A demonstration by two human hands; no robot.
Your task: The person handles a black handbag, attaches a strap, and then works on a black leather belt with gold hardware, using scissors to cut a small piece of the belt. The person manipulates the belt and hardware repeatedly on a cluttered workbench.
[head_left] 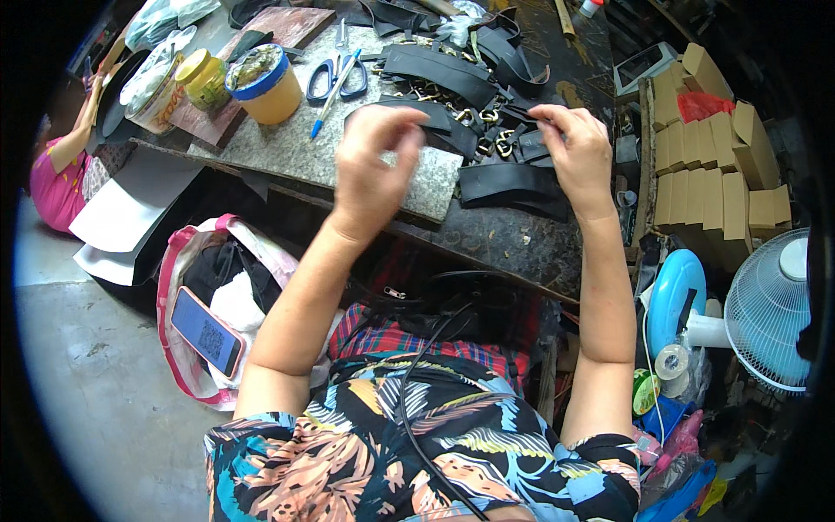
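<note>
A pile of wide black straps [437,73], leather-like, lies on the worktable with brass-coloured metal clips [504,143] among them. My right hand [577,158] is at the right side of the pile, with thumb and forefinger pinched on a thin black strap end [519,114]. Over the granite-like slab, just left of the straps, my left hand [376,165] is raised with bent fingers. Motion smears those fingers, so whether they hold anything is unclear. A flat black strap [509,187] rests at the table's near side, between and below my hands.
Scissors [323,80], a blue pen [335,96] and a blue-rimmed jar [265,91] stand or lie on the slab [409,187]. Cardboard boxes [704,187] and a fan [770,304] are at right. A bag with a phone [207,331] sits at left; another person [61,178] is farther left.
</note>
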